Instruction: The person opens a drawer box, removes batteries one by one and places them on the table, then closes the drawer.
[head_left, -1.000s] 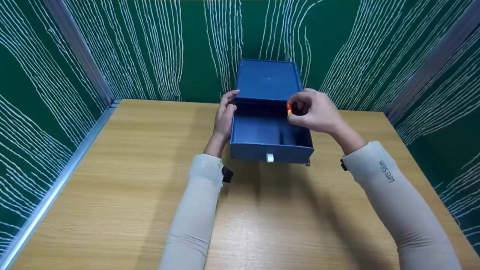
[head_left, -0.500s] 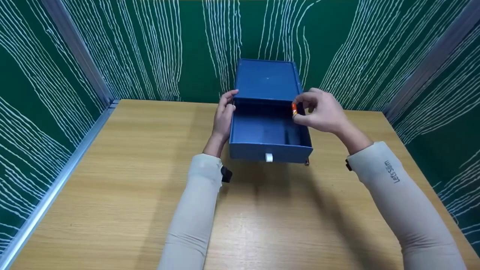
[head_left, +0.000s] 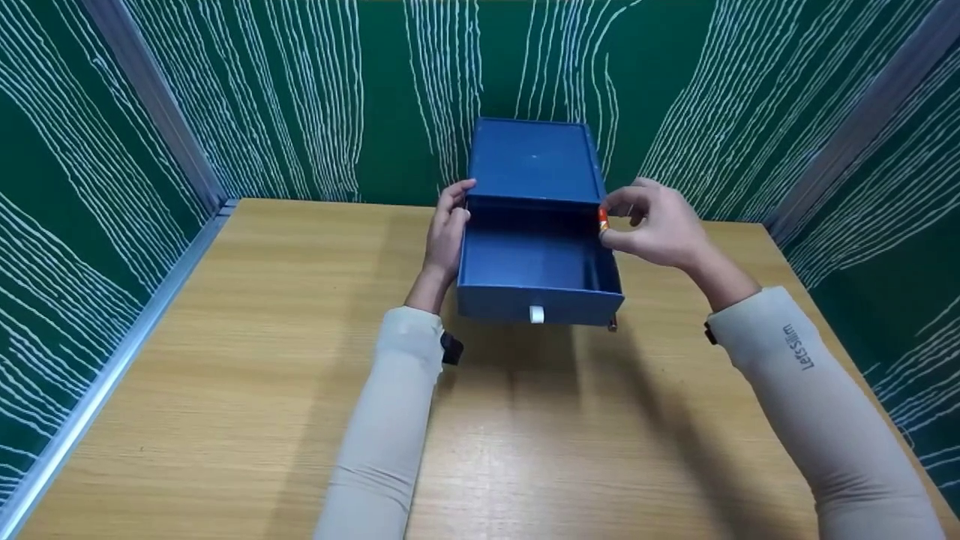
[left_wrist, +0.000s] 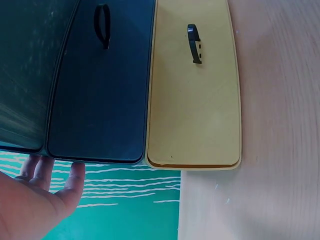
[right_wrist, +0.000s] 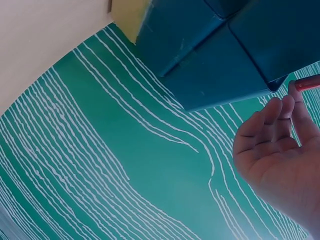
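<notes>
A blue drawer cabinet (head_left: 534, 159) stands at the back of the table with its top drawer (head_left: 540, 302) pulled out. My left hand (head_left: 447, 236) rests against the cabinet's left side, thumb near the front edge; in the left wrist view its fingers touch the cabinet's side. Between thumb and index finger of my right hand (head_left: 660, 223) is a small red-orange cylinder (head_left: 603, 219), battery-like in shape, pinched upright at the drawer's right rim. The right wrist view catches only one red end of the cylinder (right_wrist: 307, 82).
Under the open drawer, the left wrist view shows a dark blue drawer (left_wrist: 100, 100) and a yellow drawer (left_wrist: 195, 110), each with a loop handle. Green walls (head_left: 300, 97) with white lines enclose the wooden table (head_left: 262, 360) at the back and sides.
My right hand has moved right with the cylinder, from above the drawer's inside to its right rim. My left hand stays against the cabinet.
</notes>
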